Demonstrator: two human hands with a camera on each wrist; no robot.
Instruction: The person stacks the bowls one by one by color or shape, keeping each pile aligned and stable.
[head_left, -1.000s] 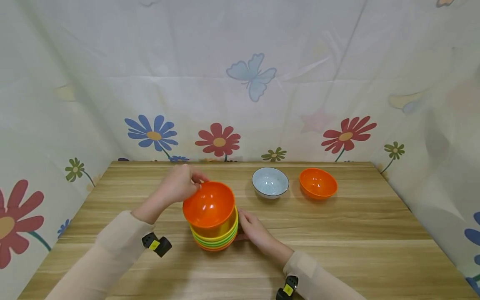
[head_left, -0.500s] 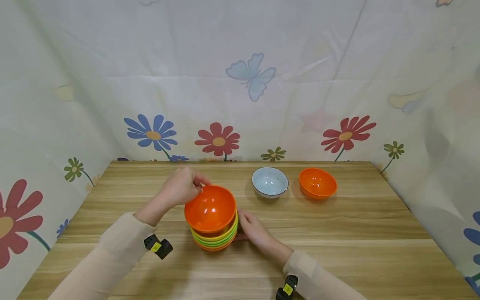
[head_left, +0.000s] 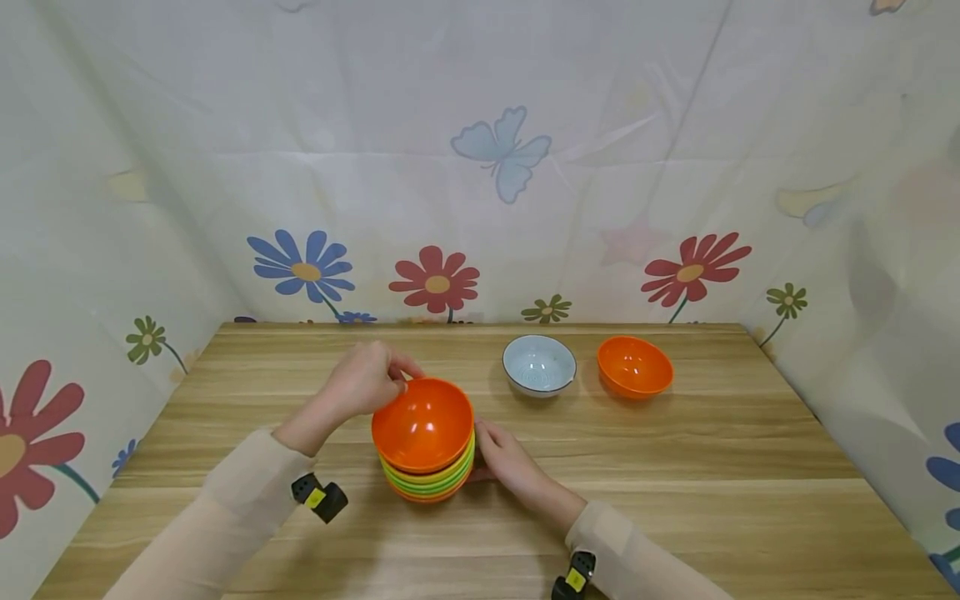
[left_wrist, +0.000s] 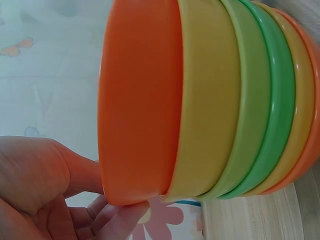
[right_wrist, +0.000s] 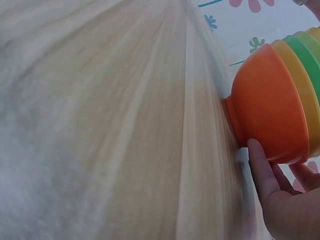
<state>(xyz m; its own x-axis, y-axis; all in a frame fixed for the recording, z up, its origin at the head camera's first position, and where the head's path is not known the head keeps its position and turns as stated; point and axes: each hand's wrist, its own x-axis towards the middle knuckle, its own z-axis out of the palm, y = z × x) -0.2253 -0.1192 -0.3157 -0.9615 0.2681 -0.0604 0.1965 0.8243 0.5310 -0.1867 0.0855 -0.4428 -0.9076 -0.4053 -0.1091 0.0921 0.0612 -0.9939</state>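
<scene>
My left hand [head_left: 366, 382] pinches the far-left rim of an orange bowl [head_left: 423, 429] between thumb and fingers. This bowl sits tilted at the top of a stack of nested bowls. Below it in the left wrist view come a yellow bowl [left_wrist: 207, 100], a light green bowl [left_wrist: 256, 100], a darker green bowl [left_wrist: 282, 105] and further yellow and orange ones. On the stack's right side, my right hand [head_left: 520, 471] rests with extended fingers. The right wrist view has its fingers touching the bottom orange bowl [right_wrist: 270, 105] low on its wall.
At the back of the wooden table [head_left: 712, 475] stands a pale blue bowl [head_left: 540, 367] with a dark rim. Another orange bowl [head_left: 636, 368] is to its right. A flower-printed cloth [head_left: 360, 200] hangs behind and along both sides.
My left hand has lowered the top orange bowl and shifted it slightly right, so it sits deeper over the yellow bowl. The right hand has stayed at the stack's side.
</scene>
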